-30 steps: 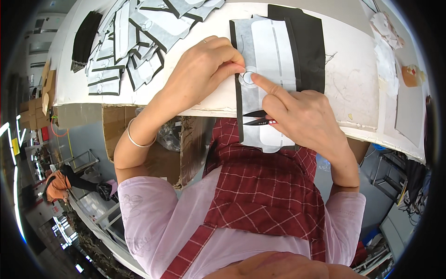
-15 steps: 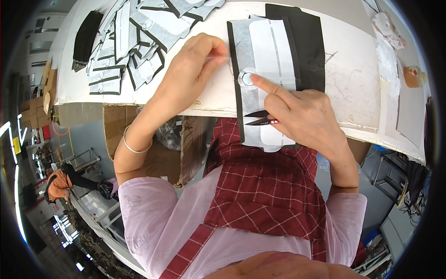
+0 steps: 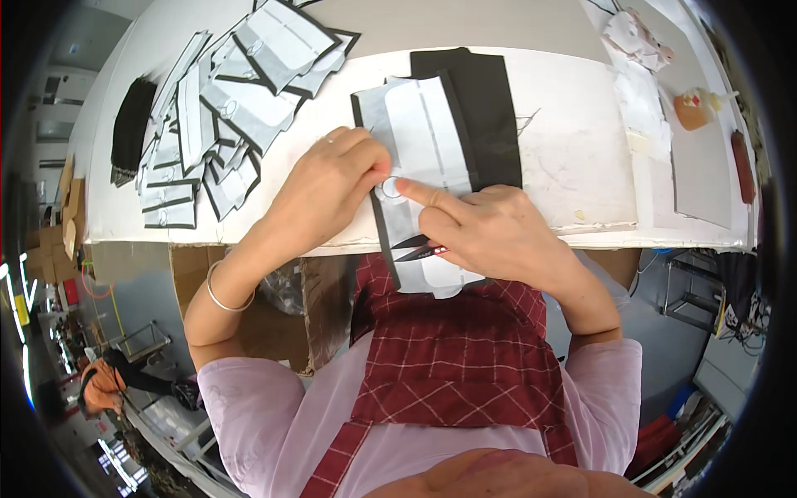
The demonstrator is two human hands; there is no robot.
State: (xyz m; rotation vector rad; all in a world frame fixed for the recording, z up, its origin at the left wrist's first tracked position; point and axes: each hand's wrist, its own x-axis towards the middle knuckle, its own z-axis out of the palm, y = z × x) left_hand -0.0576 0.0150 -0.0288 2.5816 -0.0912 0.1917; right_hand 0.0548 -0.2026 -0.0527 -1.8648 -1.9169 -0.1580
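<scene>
A white-and-grey fabric panel (image 3: pixel 419 116) with black edges lies in front of me, its near end hanging past the table edge. My left hand (image 3: pixel 336 183) is at the panel's left edge, thumb and fingers pinched together beside a round ring mark (image 3: pixel 391 189). Whatever is in that pinch is too small to make out. With its index finger stretched onto the ring mark, my right hand (image 3: pixel 490 228) rests over the panel. Black thread snips (image 3: pixel 415 251) with a bit of red are tucked in its curled fingers, blades pointing left.
Black fabric pieces (image 3: pixel 494 116) lie partly beneath the panel. Several similar panels (image 3: pixel 241 108) are heaped at the left, beside a black stack (image 3: pixel 133 129). At the far right stand a bottle of amber liquid (image 3: pixel 696 109) and crumpled white material (image 3: pixel 635 41). Cardboard boxes (image 3: pixel 324 311) sit below the table.
My left hand has come down from beside the panel's edge to the ring mark, its fingers now close to my right index fingertip. The whole view has shifted slightly.
</scene>
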